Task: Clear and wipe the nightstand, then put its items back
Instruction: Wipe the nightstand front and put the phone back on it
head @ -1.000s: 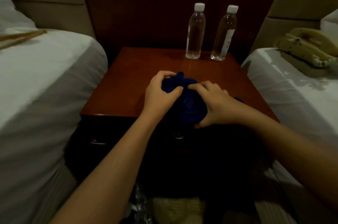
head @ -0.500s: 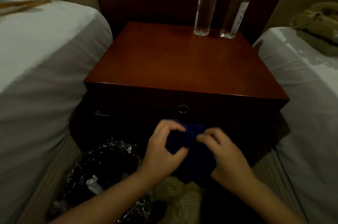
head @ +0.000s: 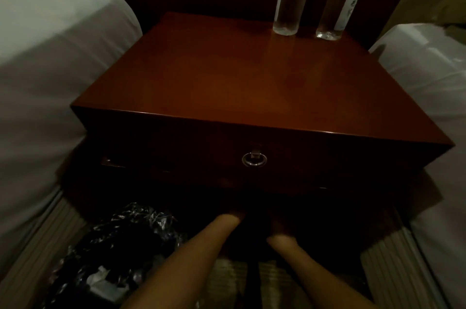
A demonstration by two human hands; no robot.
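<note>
Bare forearms reach into deep shadow below the nightstand front; the left hand and right hand are swallowed by the dark there, close together, and whether they grip anything cannot be told. Above them a metal ring pull hangs on the drawer. The polished red-brown worktop carries two clear water bottles upright, side by side at its back right. A crinkled black bag sits on the floor to the left, with white beds on both sides.
</note>
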